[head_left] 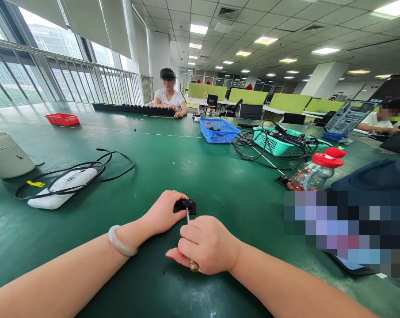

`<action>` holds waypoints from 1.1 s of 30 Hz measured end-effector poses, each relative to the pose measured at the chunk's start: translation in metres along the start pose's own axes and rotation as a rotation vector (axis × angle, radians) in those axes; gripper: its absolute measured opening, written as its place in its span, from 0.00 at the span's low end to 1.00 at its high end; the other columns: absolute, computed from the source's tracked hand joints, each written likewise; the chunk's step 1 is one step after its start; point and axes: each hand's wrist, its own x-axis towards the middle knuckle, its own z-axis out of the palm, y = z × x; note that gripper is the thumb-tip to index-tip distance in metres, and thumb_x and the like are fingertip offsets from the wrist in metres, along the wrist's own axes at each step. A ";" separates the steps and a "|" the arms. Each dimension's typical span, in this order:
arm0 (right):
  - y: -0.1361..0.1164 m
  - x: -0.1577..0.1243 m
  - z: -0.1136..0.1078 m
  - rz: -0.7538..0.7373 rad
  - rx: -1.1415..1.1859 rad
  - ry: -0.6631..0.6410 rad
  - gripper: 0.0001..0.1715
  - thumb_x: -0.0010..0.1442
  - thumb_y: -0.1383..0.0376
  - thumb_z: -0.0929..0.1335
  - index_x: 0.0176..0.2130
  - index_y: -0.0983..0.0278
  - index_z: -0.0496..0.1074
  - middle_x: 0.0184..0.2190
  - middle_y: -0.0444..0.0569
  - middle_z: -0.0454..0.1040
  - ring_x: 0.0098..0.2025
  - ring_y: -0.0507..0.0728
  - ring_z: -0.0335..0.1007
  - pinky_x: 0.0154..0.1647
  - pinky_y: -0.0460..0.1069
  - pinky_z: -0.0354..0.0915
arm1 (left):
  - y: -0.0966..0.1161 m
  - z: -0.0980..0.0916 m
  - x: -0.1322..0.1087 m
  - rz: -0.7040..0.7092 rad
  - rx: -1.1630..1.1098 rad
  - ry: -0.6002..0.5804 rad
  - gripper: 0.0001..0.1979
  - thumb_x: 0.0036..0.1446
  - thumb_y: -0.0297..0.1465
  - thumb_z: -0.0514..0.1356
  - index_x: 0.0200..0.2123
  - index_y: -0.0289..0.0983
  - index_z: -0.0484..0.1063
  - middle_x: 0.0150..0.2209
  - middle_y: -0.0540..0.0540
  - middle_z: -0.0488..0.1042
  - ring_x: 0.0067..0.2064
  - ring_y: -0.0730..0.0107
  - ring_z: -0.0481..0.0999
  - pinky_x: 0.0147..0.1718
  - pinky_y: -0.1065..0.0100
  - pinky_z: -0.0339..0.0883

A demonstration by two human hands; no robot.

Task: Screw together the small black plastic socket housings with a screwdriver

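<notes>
My left hand (169,211) is closed around a small black part (190,206), pressing it against the green table (146,185). What kind of part it is I cannot make out. In my right hand (208,245) is a screwdriver (188,217), fist wrapped round its handle. The metal shaft points away from me and its tip meets the near side of the black part. The handle's brownish end shows below my fingers. A pale bangle sits on my left wrist.
At left lie a white power bank (59,194) with a looped black cable and a cream container (7,154). A red tray (62,119), blue basket (219,131) and cable-filled green basket (276,145) stand farther off. A red-lidded jar (312,172) is at right. A person (169,95) sits opposite.
</notes>
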 end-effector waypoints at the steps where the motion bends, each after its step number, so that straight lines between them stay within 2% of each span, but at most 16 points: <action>1: 0.000 0.000 0.000 0.012 -0.002 -0.009 0.26 0.65 0.62 0.64 0.17 0.64 0.62 0.16 0.40 0.57 0.20 0.49 0.48 0.23 0.47 0.45 | 0.000 0.000 0.000 -0.001 0.000 0.000 0.13 0.51 0.30 0.60 0.43 0.41 0.74 0.45 0.46 0.77 0.51 0.57 0.71 0.53 0.54 0.67; 7: 0.003 -0.003 0.001 0.053 -0.018 -0.043 0.26 0.67 0.61 0.63 0.18 0.64 0.62 0.17 0.40 0.56 0.20 0.48 0.47 0.22 0.46 0.45 | 0.001 0.000 0.000 -0.007 -0.003 -0.007 0.13 0.51 0.28 0.60 0.42 0.40 0.74 0.45 0.46 0.77 0.51 0.57 0.71 0.54 0.54 0.66; 14: 0.011 -0.006 0.001 -0.064 0.015 -0.035 0.29 0.66 0.55 0.64 0.17 0.63 0.61 0.17 0.39 0.54 0.21 0.49 0.45 0.23 0.47 0.44 | 0.000 -0.002 0.001 -0.003 -0.009 -0.019 0.14 0.51 0.29 0.60 0.43 0.41 0.74 0.45 0.46 0.77 0.50 0.57 0.72 0.53 0.54 0.67; 24: 0.010 -0.002 0.000 -0.060 0.025 0.026 0.28 0.67 0.58 0.63 0.17 0.63 0.61 0.17 0.40 0.55 0.21 0.50 0.45 0.23 0.47 0.44 | 0.001 -0.002 0.001 0.007 0.006 -0.019 0.13 0.52 0.29 0.60 0.43 0.40 0.74 0.45 0.46 0.77 0.50 0.58 0.71 0.53 0.55 0.66; 33: 0.016 -0.004 0.002 -0.056 -0.045 0.003 0.27 0.67 0.58 0.64 0.19 0.63 0.63 0.17 0.40 0.57 0.22 0.50 0.49 0.24 0.47 0.47 | 0.002 0.000 0.000 0.043 0.012 -0.028 0.13 0.52 0.28 0.60 0.43 0.40 0.73 0.45 0.47 0.76 0.49 0.59 0.71 0.52 0.56 0.66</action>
